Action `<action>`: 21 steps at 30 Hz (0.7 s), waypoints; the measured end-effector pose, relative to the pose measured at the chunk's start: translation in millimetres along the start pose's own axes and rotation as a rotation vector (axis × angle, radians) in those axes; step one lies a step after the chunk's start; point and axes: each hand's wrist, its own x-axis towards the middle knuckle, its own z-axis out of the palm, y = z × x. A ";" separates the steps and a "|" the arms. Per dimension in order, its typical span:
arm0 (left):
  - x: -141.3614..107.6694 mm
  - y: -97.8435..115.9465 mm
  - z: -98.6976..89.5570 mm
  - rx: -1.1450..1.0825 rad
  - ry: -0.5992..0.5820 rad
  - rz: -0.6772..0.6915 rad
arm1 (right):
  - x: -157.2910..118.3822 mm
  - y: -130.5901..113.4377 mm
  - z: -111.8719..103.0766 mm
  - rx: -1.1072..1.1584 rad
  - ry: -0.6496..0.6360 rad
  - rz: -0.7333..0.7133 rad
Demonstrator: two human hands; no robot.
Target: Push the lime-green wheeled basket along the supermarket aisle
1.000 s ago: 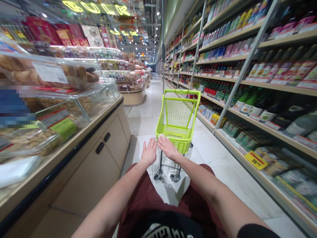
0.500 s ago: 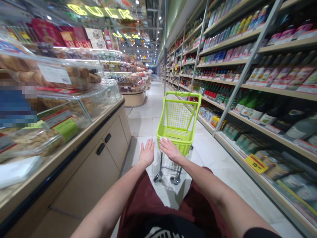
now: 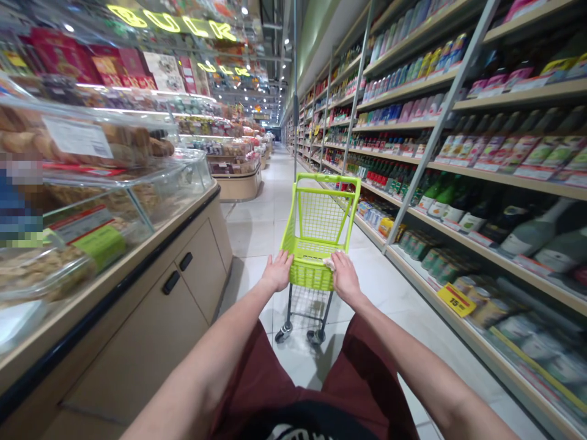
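A lime-green shopping cart point(image 3: 308, 272) is being kept directly ahead of the wearer, upright on its casters on the white tile floor point(image 3: 257, 232). The left hand point(image 3: 277, 272) is being held open, fingers extended, with the fingertips resting against the near left side of the basket. The right hand point(image 3: 345, 278) is being laid over the near rim, fingers extended and not visibly clenched. A crumpled white scrap point(image 3: 329, 263) is being pressed beside its fingers, though whether it is being gripped cannot be told. A thin upright pole point(image 3: 295, 110) is being seen beyond the cart, its attachment unclear. On the left, a glass display counter point(image 3: 183, 171) with beige cabinet doors point(image 3: 197, 269) is being passed just beside the aisle. On the right, stocked shelving point(image 3: 481, 168) holding bottles point(image 3: 527, 235) and a yellow price tag point(image 3: 456, 300) is lining the aisle. A neon "BULK" sign point(image 3: 169, 21) is being displayed overhead, while maroon shorts point(image 3: 362, 373) are being shown below the arms.
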 end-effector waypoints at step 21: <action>-36.1 47.0 -22.4 -0.030 0.106 0.294 | -4.7 82.4 -27.5 -0.002 -0.014 0.060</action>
